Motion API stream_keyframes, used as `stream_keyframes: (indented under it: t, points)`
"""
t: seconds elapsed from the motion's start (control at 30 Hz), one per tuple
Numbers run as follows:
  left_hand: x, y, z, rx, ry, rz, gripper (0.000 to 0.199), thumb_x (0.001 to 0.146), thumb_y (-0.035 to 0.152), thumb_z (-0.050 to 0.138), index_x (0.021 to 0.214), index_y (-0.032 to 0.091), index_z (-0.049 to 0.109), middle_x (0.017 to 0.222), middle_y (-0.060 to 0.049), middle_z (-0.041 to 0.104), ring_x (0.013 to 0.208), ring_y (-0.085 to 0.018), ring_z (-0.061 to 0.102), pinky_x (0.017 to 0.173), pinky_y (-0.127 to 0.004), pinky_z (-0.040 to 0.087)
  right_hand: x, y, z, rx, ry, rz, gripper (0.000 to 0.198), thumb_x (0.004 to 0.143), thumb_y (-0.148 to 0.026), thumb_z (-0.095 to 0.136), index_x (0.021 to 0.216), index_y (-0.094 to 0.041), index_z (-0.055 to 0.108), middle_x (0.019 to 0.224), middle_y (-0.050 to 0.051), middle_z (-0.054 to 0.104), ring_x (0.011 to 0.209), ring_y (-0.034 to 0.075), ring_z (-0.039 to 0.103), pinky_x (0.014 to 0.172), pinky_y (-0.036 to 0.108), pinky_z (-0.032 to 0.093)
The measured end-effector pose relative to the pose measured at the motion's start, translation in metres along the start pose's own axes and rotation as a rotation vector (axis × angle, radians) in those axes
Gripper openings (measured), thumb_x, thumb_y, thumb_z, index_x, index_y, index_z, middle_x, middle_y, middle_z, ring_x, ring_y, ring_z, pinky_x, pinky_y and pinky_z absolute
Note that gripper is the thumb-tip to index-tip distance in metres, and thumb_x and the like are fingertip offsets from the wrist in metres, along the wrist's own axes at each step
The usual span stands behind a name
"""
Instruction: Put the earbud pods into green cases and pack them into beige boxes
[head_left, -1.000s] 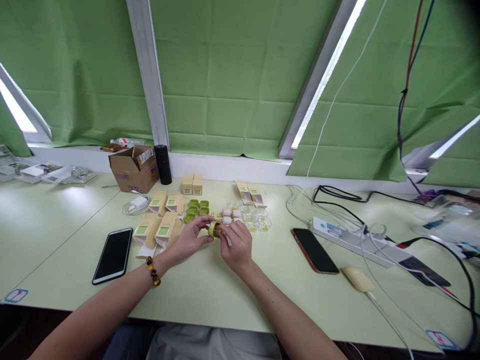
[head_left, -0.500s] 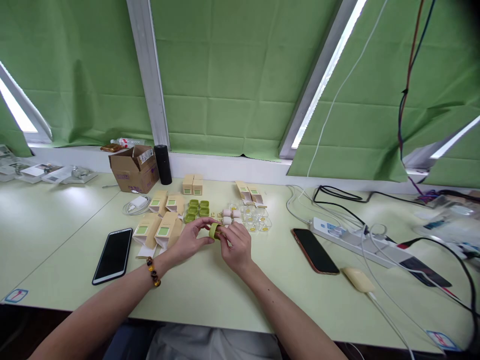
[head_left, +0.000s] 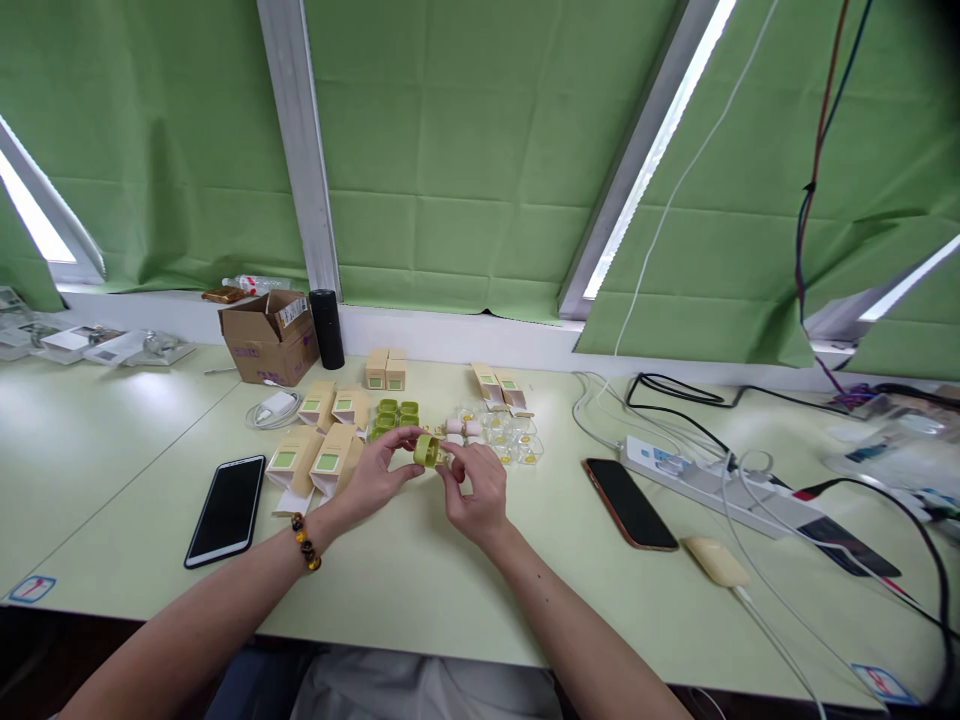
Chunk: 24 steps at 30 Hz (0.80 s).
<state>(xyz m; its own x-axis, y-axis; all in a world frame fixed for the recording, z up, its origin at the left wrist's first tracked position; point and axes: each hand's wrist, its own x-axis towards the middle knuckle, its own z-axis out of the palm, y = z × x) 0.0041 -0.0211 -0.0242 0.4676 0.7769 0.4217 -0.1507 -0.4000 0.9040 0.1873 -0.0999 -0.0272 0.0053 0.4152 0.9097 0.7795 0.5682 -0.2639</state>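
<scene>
A small green open-topped square cup [head_left: 427, 451] is between my two hands above the table. My left hand [head_left: 381, 472] grips its left side between thumb and fingers. At the cup's right side, my right hand [head_left: 478, 488] pinches a tiny yellowish piece [head_left: 442, 459], too small to name. Behind my left fingers, several similar green cups [head_left: 408, 409] sit in rows. Pale pink and white cylinders [head_left: 454, 427] stand beyond the hands, partly hidden by them. Several clear containers with yellow spots [head_left: 528, 446] lie just right of the cylinders.
Opened kraft boxes [head_left: 294, 452] lie left of my hands, with two closed boxes [head_left: 385, 370] farther back. Phones lie left [head_left: 226, 512] and right [head_left: 630, 502]. A power strip [head_left: 712, 485] with tangled cables runs along the right. A cardboard box [head_left: 268, 338] and black cylinder [head_left: 326, 330] stand behind.
The green cup has turned so its open hollow shows more. My right fingers have drawn back slightly to its right side, where the tiny yellowish piece shows.
</scene>
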Motion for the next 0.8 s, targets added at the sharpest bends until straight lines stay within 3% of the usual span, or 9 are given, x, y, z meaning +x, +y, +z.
stream_keyframes:
  t: [0.13,0.2,0.27,0.43,0.6,0.8]
  points:
    - [0.002,0.004,-0.003,0.118,0.099,0.03,0.047,0.079,0.023,0.087,0.124,0.025,0.074,0.125,-0.009,0.072,0.111,-0.025,0.062,0.103,-0.043,0.049,0.0,0.0,0.0,0.085,-0.037,0.122,0.048,0.092,-0.018,0.063,0.14,-0.024,0.058,0.103,0.01,0.07,0.088,0.026,0.067,0.074,0.042,0.056]
    - [0.002,0.005,-0.003,0.179,0.098,0.047,0.047,0.08,0.024,0.087,0.125,0.027,0.074,0.124,-0.008,0.071,0.108,-0.024,0.062,0.1,-0.042,0.05,-0.001,0.001,0.002,0.13,-0.078,0.182,0.056,0.091,-0.019,0.065,0.146,-0.025,0.055,0.126,0.015,0.067,0.106,0.029,0.068,0.082,0.044,0.06]
    - [0.0,0.007,-0.003,0.214,0.074,0.067,0.046,0.082,0.024,0.086,0.126,0.028,0.074,0.125,-0.008,0.071,0.107,-0.024,0.061,0.1,-0.042,0.05,-0.003,0.003,0.004,0.161,-0.105,0.222,0.058,0.091,-0.019,0.067,0.148,-0.026,0.054,0.137,0.016,0.064,0.115,0.03,0.068,0.088,0.046,0.061]
    - [-0.002,0.009,0.0,0.212,0.015,0.123,0.043,0.084,0.03,0.086,0.125,0.028,0.075,0.126,-0.009,0.071,0.116,-0.027,0.06,0.104,-0.043,0.049,-0.007,0.007,0.008,0.183,-0.127,0.235,0.051,0.091,-0.019,0.069,0.141,-0.027,0.06,0.132,0.013,0.07,0.122,0.031,0.067,0.096,0.049,0.061]
    - [-0.003,0.012,0.0,0.211,0.036,0.116,0.052,0.083,0.034,0.088,0.131,0.028,0.069,0.13,-0.009,0.07,0.116,-0.026,0.061,0.104,-0.042,0.048,-0.006,0.007,0.008,0.211,-0.112,0.277,0.043,0.09,-0.021,0.072,0.132,-0.027,0.065,0.127,0.012,0.073,0.119,0.031,0.068,0.093,0.048,0.061]
    - [-0.003,0.015,-0.002,0.271,0.117,0.104,0.016,0.095,0.036,0.071,0.103,0.022,0.071,0.103,-0.007,0.071,0.091,-0.022,0.061,0.086,-0.036,0.048,-0.004,0.007,0.007,0.242,-0.085,0.303,0.041,0.09,-0.021,0.073,0.129,-0.027,0.065,0.126,0.011,0.072,0.117,0.03,0.067,0.091,0.045,0.06]
